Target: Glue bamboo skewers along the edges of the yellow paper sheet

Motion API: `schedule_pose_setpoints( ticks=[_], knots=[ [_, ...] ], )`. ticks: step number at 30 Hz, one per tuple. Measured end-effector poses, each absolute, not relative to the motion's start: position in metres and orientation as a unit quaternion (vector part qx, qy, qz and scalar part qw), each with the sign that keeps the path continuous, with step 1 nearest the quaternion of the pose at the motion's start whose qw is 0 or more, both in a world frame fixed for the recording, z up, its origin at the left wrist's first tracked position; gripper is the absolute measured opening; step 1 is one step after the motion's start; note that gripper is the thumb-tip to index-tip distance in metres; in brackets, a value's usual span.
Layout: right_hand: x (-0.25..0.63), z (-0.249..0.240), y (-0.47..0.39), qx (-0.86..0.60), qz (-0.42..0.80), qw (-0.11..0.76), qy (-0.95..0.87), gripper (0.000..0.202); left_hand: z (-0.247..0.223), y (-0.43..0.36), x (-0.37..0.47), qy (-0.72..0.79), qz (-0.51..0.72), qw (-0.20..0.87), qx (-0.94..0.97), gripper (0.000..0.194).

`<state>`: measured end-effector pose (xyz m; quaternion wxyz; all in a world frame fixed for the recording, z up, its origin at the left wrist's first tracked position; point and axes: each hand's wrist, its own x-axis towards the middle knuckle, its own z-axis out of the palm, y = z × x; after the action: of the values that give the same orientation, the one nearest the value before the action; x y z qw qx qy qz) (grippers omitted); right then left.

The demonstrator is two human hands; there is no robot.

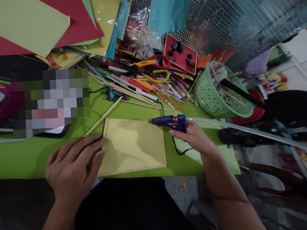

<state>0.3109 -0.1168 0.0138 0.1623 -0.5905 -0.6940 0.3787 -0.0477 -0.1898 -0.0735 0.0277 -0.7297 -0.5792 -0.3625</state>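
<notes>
In front of me lies a yellow card (pixel 137 145) with thin wooden sticks along its left and bottom edges. My left hand (pixel 75 163) rests at the card's left side, fingers stretched out and fingertips touching the stick there; the thumb is apart from them. My right hand (pixel 194 135) grips a blue hot glue gun (pixel 169 121), its nozzle over the card's top edge towards the right corner. Out of the gun's back runs a long clear glue stick (pixel 236 125). Beyond my left fingers, a loose wooden stick (pixel 104 114) lies slanted on the green table (pixel 75 145).
Behind the card sits a pile of sticks, pens and scissors (pixel 158 77). A green basket (pixel 206 91) stands at the right, near a red tray with black pieces (pixel 181 55). Coloured paper sheets (pixel 22 22) lie back left, above a phone (pixel 58 131). A black cord (pixel 179 151) trails under the gun.
</notes>
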Motion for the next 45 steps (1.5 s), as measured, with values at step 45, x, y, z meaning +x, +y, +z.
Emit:
schedule_pose_setpoints(
  ticks=[45],
  knots=[
    [0.307, 0.016, -0.116, -0.6, 0.345, 0.137, -0.709, 0.033, -0.073, -0.189, -0.047, -0.576, -0.363, 0.026, -0.732, 0.026]
  ],
)
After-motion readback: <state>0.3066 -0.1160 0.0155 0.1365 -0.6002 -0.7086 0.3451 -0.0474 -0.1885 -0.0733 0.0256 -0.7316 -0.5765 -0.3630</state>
